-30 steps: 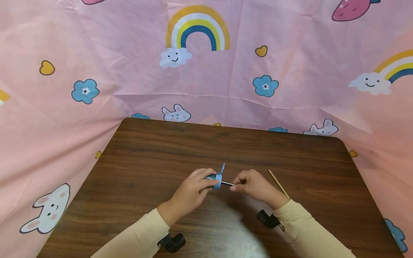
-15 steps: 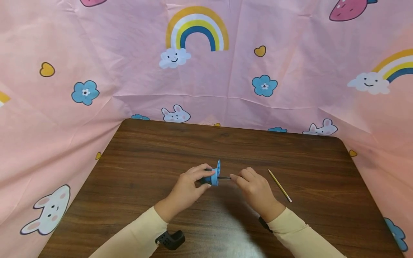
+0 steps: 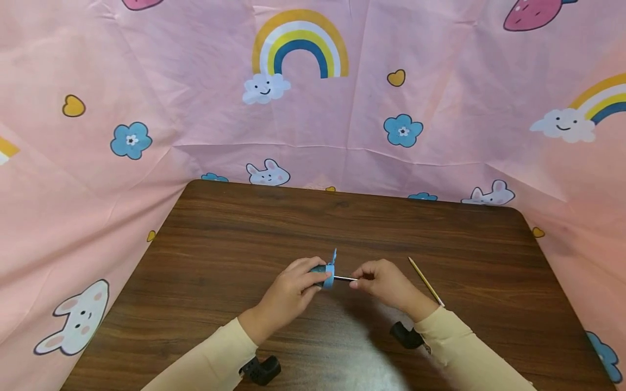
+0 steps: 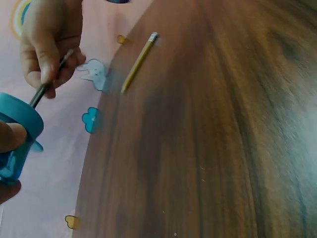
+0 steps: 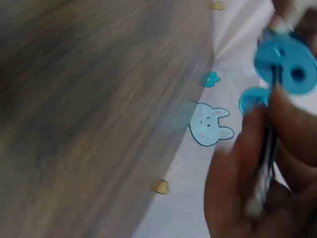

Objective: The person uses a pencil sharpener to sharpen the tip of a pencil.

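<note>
My left hand (image 3: 288, 288) grips a blue pencil sharpener (image 3: 330, 276) with a see-through dark container, held on its side above the table. Its flip lid (image 3: 335, 256) stands open. In the right wrist view, the sharpener's blue face (image 5: 285, 82) has two holes. A dark pencil (image 3: 344, 278) sits with its tip in one of them. My right hand (image 3: 388, 285) pinches this pencil between thumb and fingers. The pencil's far end, blurred, shows in the right wrist view beyond my fingers.
A yellow pencil (image 3: 425, 279) with a white end lies on the brown wooden table (image 3: 244, 228), right of my right hand. Pink patterned cloth (image 3: 205, 108) hangs behind and beside the table. Black wrist devices (image 3: 264, 371) show under both sleeves.
My right hand has rolled over the pencil and back, with its fingers repositioned along it. The sharpener has dipped slightly and turned a little. The yellow pencil lies still.
</note>
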Demonstrator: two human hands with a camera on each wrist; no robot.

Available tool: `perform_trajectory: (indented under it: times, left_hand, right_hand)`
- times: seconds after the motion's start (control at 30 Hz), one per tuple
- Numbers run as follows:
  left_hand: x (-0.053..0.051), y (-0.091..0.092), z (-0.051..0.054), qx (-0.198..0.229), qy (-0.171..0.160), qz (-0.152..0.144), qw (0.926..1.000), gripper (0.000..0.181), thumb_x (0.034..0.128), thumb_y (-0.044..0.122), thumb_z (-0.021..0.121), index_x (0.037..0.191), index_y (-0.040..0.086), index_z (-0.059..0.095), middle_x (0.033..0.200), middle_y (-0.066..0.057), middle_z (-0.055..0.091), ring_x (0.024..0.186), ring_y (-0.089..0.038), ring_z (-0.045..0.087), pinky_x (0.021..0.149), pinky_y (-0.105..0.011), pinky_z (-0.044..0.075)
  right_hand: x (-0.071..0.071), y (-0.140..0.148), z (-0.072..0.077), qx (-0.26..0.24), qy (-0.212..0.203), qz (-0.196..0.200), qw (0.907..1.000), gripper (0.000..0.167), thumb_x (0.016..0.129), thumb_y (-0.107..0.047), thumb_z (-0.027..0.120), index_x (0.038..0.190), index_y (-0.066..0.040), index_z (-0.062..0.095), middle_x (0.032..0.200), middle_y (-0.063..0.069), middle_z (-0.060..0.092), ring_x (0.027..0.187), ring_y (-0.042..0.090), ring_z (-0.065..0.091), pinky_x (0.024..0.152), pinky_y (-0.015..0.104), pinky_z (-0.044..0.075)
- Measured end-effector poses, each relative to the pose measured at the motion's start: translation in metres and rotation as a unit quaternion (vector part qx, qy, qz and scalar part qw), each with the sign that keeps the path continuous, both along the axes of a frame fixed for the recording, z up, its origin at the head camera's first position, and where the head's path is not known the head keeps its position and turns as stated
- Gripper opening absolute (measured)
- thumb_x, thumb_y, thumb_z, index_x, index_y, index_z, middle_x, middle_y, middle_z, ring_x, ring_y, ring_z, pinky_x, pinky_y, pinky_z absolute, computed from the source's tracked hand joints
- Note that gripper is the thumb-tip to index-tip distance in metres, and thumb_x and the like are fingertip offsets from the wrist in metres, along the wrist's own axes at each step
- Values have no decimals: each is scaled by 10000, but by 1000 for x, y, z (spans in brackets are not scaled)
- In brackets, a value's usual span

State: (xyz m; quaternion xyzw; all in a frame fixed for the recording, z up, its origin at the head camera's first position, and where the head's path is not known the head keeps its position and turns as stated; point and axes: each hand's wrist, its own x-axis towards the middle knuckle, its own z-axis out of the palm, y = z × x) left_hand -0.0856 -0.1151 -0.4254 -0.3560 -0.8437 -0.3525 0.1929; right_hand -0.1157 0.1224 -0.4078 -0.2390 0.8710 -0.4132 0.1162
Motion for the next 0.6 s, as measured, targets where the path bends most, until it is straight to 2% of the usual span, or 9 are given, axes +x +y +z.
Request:
perform_trajectory:
  times: [0.07, 0.17, 0.23, 0.3, 0.33, 0.4, 0.43, 0.5, 0.6]
  left_hand:
    - [0, 0, 4, 151, -531, 202, 9983, 403, 737, -67, 788, 1118, 46, 726, 1178, -68, 636, 1096, -223, 588, 822, -257, 558]
    - [-1, -1, 12, 441, -1374, 511, 9882, 397, 772, -49, 767, 1151, 56, 714, 1204, -45, 637, 1063, -206, 594, 747, -245, 558]
    - [0, -2, 17, 716, -1986, 628, 9754, 392, 791, -41, 754, 1167, 61, 707, 1226, -29, 633, 1064, -201, 600, 721, -244, 552]
    - [0, -2, 22, 947, -2483, 693, 9615, 391, 802, -39, 745, 1177, 64, 703, 1250, -13, 625, 1094, -213, 603, 752, -245, 555]
    - [0, -2, 24, 1005, -2628, 710, 9570, 394, 804, -38, 742, 1182, 65, 700, 1257, -11, 622, 1105, -220, 603, 759, -248, 555]
    - [-1, -2, 27, 909, -2639, 676, 9579, 402, 800, -43, 745, 1184, 66, 699, 1258, -10, 619, 1104, -221, 601, 754, -243, 551]
    - [-1, -2, 27, 782, -2517, 622, 9626, 406, 795, -45, 748, 1182, 66, 700, 1254, -19, 620, 1104, -222, 598, 747, -240, 551]
    - [-1, -1, 27, 434, -2027, 520, 9769, 409, 781, -54, 758, 1169, 64, 707, 1237, -32, 625, 1106, -226, 589, 763, -250, 557]
    - [-2, 0, 27, 63, -1172, 317, 9926, 403, 758, -80, 766, 1135, 54, 722, 1209, -56, 634, 1124, -235, 577, 816, -285, 562]
  right_hand:
    - [3, -2, -1, 516, 1669, 35, 9846, 217, 811, -146, 779, 1005, -55, 747, 860, -8, 650, 719, 88, 541, 577, 235, 486]
    - [6, -4, -6, 880, 3915, 8, 9159, 284, 773, -119, 807, 1045, -71, 740, 926, 18, 636, 796, 142, 576, 635, 264, 523]
    - [5, -4, -10, 770, 4873, 75, 8698, 170, 852, -92, 733, 1016, -51, 736, 909, 45, 625, 772, 170, 581, 621, 276, 528]
    - [4, -5, -12, 584, 5377, 115, 8410, 123, 938, -84, 623, 959, -35, 734, 845, 46, 602, 705, 164, 551, 572, 260, 500]
    - [4, -5, -13, 518, 5502, 99, 8334, 174, 969, -95, 573, 934, -31, 732, 812, 43, 584, 672, 156, 525, 540, 248, 478]
    - [5, -7, -13, 382, 5451, 54, 8375, 177, 958, -76, 580, 883, -29, 734, 748, 31, 540, 629, 141, 466, 496, 226, 436]
    - [6, -8, -11, 324, 5296, 27, 8476, 120, 918, -58, 633, 858, -32, 734, 725, 23, 523, 618, 132, 446, 486, 215, 425]
    - [8, -9, -7, 262, 4674, -46, 8836, 24, 813, -24, 739, 813, -48, 735, 702, 5, 516, 615, 107, 449, 492, 193, 431]
    - [8, -8, 3, 9, 2935, -48, 9560, 96, 725, -41, 817, 773, -67, 738, 707, -26, 567, 627, 55, 498, 518, 176, 457]
